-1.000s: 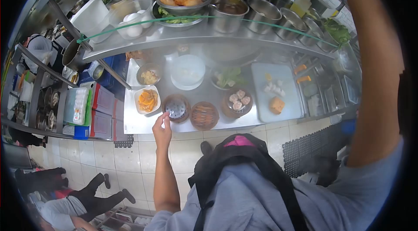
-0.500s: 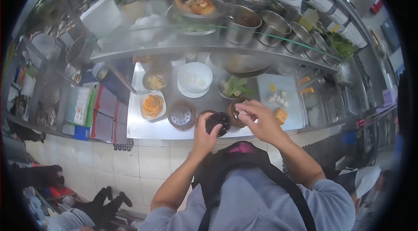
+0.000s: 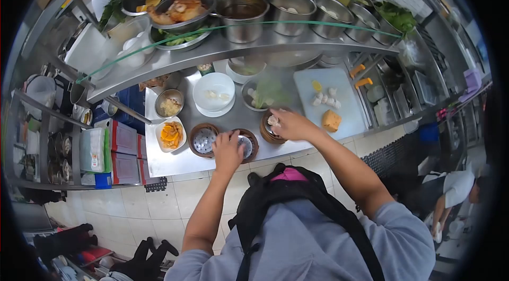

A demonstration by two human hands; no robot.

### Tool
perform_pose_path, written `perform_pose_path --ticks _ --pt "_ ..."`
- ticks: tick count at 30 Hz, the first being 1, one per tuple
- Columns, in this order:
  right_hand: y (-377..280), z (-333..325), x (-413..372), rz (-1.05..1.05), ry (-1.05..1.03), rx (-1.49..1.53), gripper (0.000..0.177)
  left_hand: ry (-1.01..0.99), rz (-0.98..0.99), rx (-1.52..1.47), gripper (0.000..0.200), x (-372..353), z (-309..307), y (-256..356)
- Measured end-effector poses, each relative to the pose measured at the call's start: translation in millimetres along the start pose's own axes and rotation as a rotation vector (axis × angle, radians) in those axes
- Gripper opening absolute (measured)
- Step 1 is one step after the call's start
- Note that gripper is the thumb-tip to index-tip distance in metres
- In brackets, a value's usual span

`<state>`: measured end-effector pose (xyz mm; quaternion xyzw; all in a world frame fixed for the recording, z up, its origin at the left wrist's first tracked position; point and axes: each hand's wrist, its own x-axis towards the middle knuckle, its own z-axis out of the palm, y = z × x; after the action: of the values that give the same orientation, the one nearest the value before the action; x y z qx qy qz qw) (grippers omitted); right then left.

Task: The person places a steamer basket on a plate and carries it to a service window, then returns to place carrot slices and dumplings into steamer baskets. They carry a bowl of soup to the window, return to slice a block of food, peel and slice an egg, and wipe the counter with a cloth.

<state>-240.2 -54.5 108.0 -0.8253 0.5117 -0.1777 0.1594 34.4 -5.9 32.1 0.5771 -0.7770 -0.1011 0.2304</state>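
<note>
My left hand (image 3: 229, 151) lies with fingers spread over the left side of a small round steamer basket (image 3: 254, 147), which has a perforated metal plate inside. At its right, my right hand (image 3: 291, 125) reaches into another steamer basket (image 3: 273, 138). Thumb and fingers there close around a small pale, dumpling-like piece (image 3: 273, 120); the contact is partly hidden. A third steamer basket (image 3: 203, 140), also with a perforated plate, sits left of my left hand.
White bowls (image 3: 213, 90) and a metal bowl of greens (image 3: 254, 95) stand behind the baskets. Orange slices (image 3: 171, 135) are at the left. A cutting board (image 3: 347, 117) holds pale pieces and an orange block (image 3: 331, 120). A steel shelf (image 3: 233, 50) with pots overhangs the counter.
The dark round perforated disc is gone from my left hand, which now rests over the middle basket. My right hand stays at the right basket. The camera view has shifted and steam has thinned.
</note>
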Motion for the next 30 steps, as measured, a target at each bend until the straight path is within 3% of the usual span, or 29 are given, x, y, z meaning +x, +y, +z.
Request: perform_pose_path --ticks 2,3,5,7,9,10,11,13,14,16,19,21,23,27,29,30 --pt "23.3 21.1 41.5 0.181 -0.257 0.031 0.054 0.033 -0.005 -0.041 0.045 12.6 -9.3 -2.0" --pt "28.0 17.4 53.4 0.183 -0.253 0.042 0.054 0.027 -0.001 -0.032 0.045 14.6 -16.5 -2.6" --pt "35.4 11.8 69.5 0.336 -0.597 0.046 0.044 0.012 0.008 -0.087 0.04 19.8 -35.6 -3.4" --pt "53.7 12.8 50.3 0.09 -0.48 0.036 0.034 -0.019 0.0 -0.123 0.036 23.0 -75.2 3.9" --pt "40.9 -26.8 25.8 -0.086 -0.459 0.297 0.037 0.014 0.027 -0.329 0.026 31.5 -116.2 4.5" --pt "48.9 -22.6 1.7 -0.146 -0.261 0.343 0.036 0.056 0.017 -0.297 0.026 44.7 -147.8 10.1" --pt "42.9 -40.2 -14.7 -0.076 -0.331 0.545 0.035 0.113 0.024 -0.325 0.023 55.6 -183.3 22.5" --pt "35.4 -65.2 -34.0 0.09 -0.443 0.67 0.029 0.267 0.108 -0.299 0.02 81.1 -250.7 52.7" --pt "32.2 -73.0 -39.0 0.064 -0.455 0.673 0.029 0.305 0.17 -0.215 0.021 98.2 -280.7 64.3" --pt "32.8 -86.3 -41.8 0.211 -0.551 0.662 0.028 0.338 0.216 -0.026 0.02 133.7 -324.4 81.2" --pt "29.5 -96.9 -34.0 0.104 -0.578 0.599 0.028 0.392 0.265 0.184 0.018 191.2 -355.8 88.6" --pt "32.2 -92.5 -30.9 0.05 -0.535 0.594 0.029 0.387 0.266 0.253 0.019 224.7 -371.5 80.3" --pt "30.1 -96.4 -25.2 0.028 -0.441 0.601 0.03 0.351 0.13 0.42 0.02 250.4 -388.8 66.7" --pt "35.7 -115.9 -34.4 -0.014 -0.352 0.545 0.032 0.305 0.114 0.408 0.021 291.1 -408.3 24.6" --pt "40.4 -117.6 -47.1 0.172 -0.378 0.54 0.036 0.146 0.056 0.366 0.023 317.1 -409.8 -4.2" --pt "42.5 -116.2 -52.1 0.208 -0.378 0.514 0.038 0.077 0.205 0.456 0.025 329.5 -409.8 -18.9"
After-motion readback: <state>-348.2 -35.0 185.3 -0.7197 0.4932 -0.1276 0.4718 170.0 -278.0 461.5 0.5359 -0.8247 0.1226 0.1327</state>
